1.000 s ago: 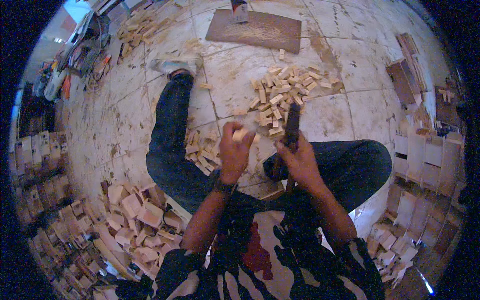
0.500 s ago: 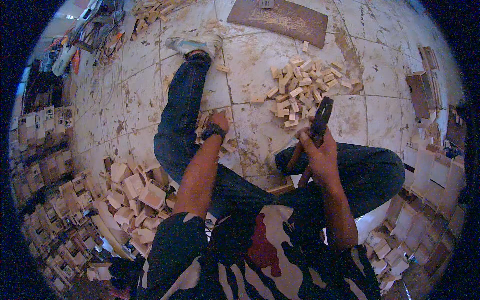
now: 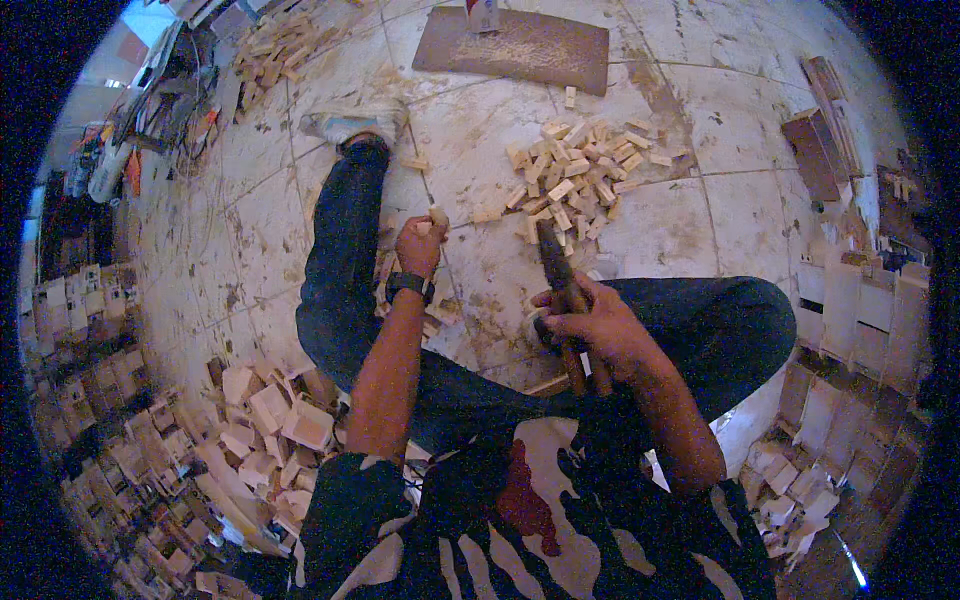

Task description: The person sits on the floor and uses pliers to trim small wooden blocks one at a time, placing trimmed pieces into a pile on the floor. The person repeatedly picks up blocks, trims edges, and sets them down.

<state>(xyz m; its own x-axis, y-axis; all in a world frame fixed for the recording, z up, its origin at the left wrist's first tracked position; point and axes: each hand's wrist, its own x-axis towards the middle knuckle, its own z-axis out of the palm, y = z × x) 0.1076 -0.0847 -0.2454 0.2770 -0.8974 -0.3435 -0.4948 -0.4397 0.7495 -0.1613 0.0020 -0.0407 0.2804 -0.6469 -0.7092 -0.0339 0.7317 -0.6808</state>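
My left hand (image 3: 420, 247) is closed, with a small pale wooden block (image 3: 437, 214) pinched at its fingertips, just above the tiled floor. To the right, my right hand (image 3: 600, 325) wraps round a plier-like tool (image 3: 555, 257) with a long dark head and two brown handles. The head points away from me, toward a heap of small wooden blocks (image 3: 570, 178) on the floor. More wooden pieces (image 3: 436, 318) lie beside my left leg, partly hidden by my left wrist and arm.
A brown board (image 3: 540, 52) strewn with shavings lies at the far side, a can (image 3: 484, 14) standing on it. Larger wooden offcuts (image 3: 270, 410) are piled at near left. Another block pile (image 3: 275, 50) and cluttered tools (image 3: 150, 130) sit far left. Wooden panels (image 3: 815, 150) lean at right.
My left hand has lifted from the pieces by my leg, bringing up a wooden block. My right hand has come left and nearer, and the tool's head now tilts left. The view has shifted slightly.
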